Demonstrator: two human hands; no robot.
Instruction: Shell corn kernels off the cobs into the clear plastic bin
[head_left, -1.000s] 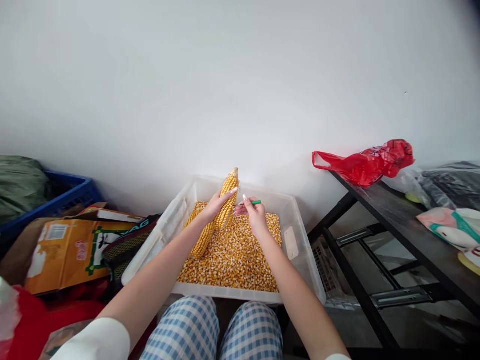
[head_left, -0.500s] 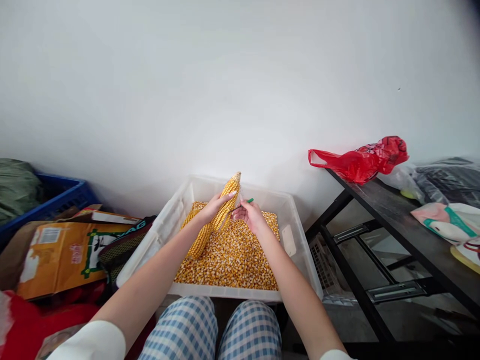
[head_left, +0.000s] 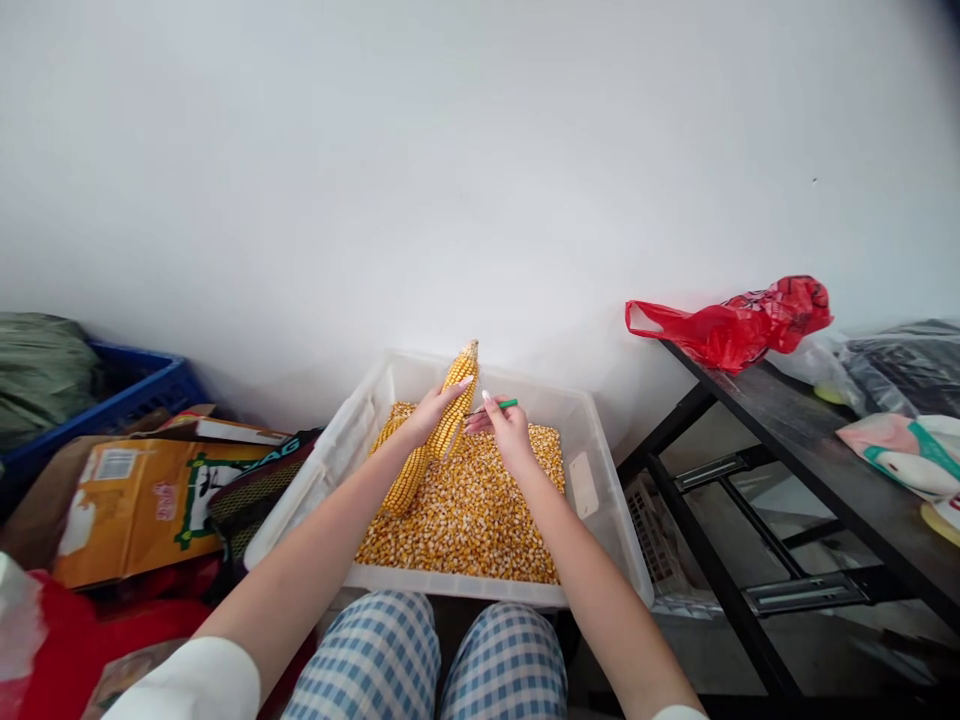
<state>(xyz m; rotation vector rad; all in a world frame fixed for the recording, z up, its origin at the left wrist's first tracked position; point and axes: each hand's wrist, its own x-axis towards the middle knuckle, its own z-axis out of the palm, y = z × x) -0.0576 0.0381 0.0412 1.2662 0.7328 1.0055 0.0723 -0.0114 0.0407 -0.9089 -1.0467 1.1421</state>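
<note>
My left hand (head_left: 429,415) is wrapped round a yellow corn cob (head_left: 463,372), which it holds tilted with the narrow tip up. A bare strip shows low on the cob's right side. My right hand (head_left: 508,432) grips a thin screwdriver-like tool with a green handle (head_left: 509,404); its slim shaft points left, with the tip at or close to the cob's side. Below both hands, loose corn kernels (head_left: 472,530) cover the bottom of a translucent plastic bin (head_left: 465,582). More whole cobs (head_left: 407,484) lie on the kernels at the left, partly hidden by my left arm.
A black metal-framed table (head_left: 780,420) stands at the right, with a red plastic bag (head_left: 731,325) and other bags on it. To the left are an orange cardboard box (head_left: 142,505) and a blue crate (head_left: 154,395). A white wall (head_left: 480,180) rises behind the bin.
My right hand has shifted slightly, and the tool now lies more level with more of its green handle showing. My left hand keeps its hold on the cob. The view has turned slightly left.
</note>
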